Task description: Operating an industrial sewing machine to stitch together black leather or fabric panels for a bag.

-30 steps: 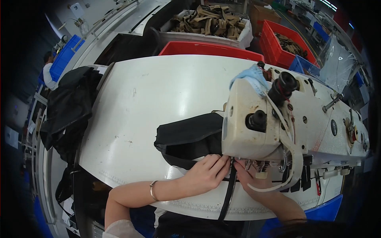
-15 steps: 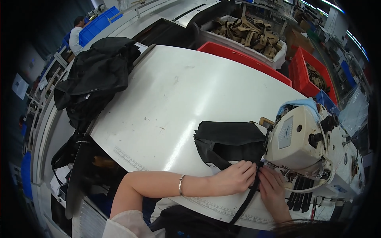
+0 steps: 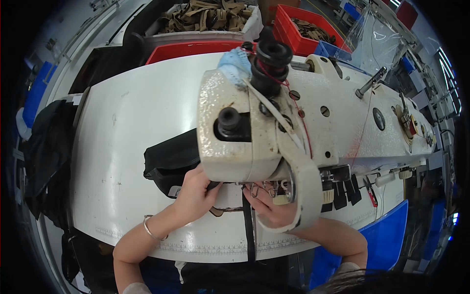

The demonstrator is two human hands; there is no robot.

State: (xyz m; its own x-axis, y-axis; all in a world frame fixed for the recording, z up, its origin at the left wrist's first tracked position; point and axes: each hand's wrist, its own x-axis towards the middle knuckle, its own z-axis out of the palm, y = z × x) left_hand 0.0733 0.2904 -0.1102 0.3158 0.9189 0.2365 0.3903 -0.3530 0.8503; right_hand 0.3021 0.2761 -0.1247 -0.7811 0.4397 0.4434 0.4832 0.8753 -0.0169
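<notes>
- I see the left hand [image 3: 193, 198] pinching the boxy black fabric piece [image 3: 169, 156], partly hidden by the glossy off-white sewing machine [image 3: 338, 142], seemingly to steady it
- The right hand [image 3: 274, 209] meets the narrow black zipper-like strip [image 3: 249, 232], perhaps keeping it straight; I cannot tell its grip
</notes>
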